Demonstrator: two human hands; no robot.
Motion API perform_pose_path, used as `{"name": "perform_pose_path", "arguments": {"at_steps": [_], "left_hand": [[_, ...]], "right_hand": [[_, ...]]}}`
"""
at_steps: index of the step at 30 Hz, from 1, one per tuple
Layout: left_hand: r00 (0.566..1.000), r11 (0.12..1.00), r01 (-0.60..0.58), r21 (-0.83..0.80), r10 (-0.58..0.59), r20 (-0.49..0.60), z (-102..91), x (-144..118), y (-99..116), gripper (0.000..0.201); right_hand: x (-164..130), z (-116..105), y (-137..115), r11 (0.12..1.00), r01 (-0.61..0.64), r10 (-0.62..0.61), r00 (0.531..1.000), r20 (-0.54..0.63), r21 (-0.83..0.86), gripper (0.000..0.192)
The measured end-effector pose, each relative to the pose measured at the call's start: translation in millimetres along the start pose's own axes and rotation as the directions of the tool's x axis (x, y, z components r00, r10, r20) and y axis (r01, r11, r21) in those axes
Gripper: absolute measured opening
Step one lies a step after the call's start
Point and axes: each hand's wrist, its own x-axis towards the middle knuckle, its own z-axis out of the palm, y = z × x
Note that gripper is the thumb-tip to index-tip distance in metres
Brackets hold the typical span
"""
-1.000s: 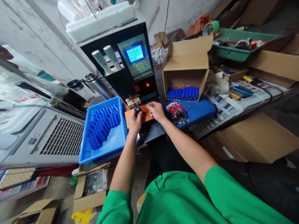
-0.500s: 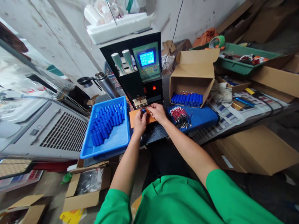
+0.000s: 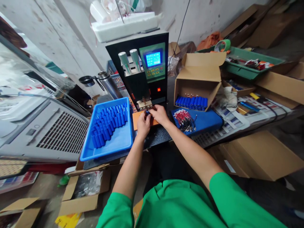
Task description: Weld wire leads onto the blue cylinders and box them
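Beneath the electrodes (image 3: 144, 100) of a black spot welder (image 3: 136, 85), my left hand (image 3: 143, 125) is closed around a blue battery cell (image 3: 147, 113), most of it hidden by the fingers. My right hand (image 3: 159, 115) is closed in a pinch right beside the cell. What its fingertips hold is too small and covered to make out. Both hands are over an orange board (image 3: 136, 120) at the machine's foot. A blue tray (image 3: 116, 146) of many blue cells stands to the left. To the right lies a pile of red and black wire leads (image 3: 184, 118).
An open cardboard box (image 3: 200, 73) holds blue cells with leads behind the wire pile. A steel flask (image 3: 109, 85) stands behind the tray. Further right is a green tray (image 3: 247, 71) with wires and tape. Cardboard boxes (image 3: 79, 205) sit on the floor.
The view has shifted slightly. The blue cell between my hands shows less than before and sits closer under the electrodes. My right hand stays pinched beside it.
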Motion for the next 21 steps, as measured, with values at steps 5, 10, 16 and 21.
{"name": "perform_pose_path", "arguments": {"at_steps": [5, 10, 16, 21], "left_hand": [[1.000, 1.000, 0.004, -0.017, -0.004, -0.007, 0.9, -1.3, 2.2, 0.031], [1.000, 1.000, 0.015, -0.022, -0.015, -0.015, 1.2, -1.8, 2.8, 0.030], [1.000, 1.000, 0.019, -0.013, -0.020, -0.019, 0.9, -2.6, 2.9, 0.030], [0.999, 0.999, 0.036, -0.005, -0.036, -0.010, 0.1, -4.8, 2.8, 0.028]], "right_hand": [[-0.4, 1.9, -0.2, 1.000, -0.017, 0.018, 0.999, -0.043, 0.021, 0.018], [-2.2, 1.1, -4.3, 0.996, -0.047, 0.049, 0.998, -0.031, 0.080, 0.017], [-3.7, 0.1, -6.2, 0.989, -0.087, 0.088, 0.996, -0.003, 0.120, 0.015], [-4.4, 0.6, -1.4, 0.983, -0.105, 0.104, 0.995, 0.014, 0.149, 0.019]]}}
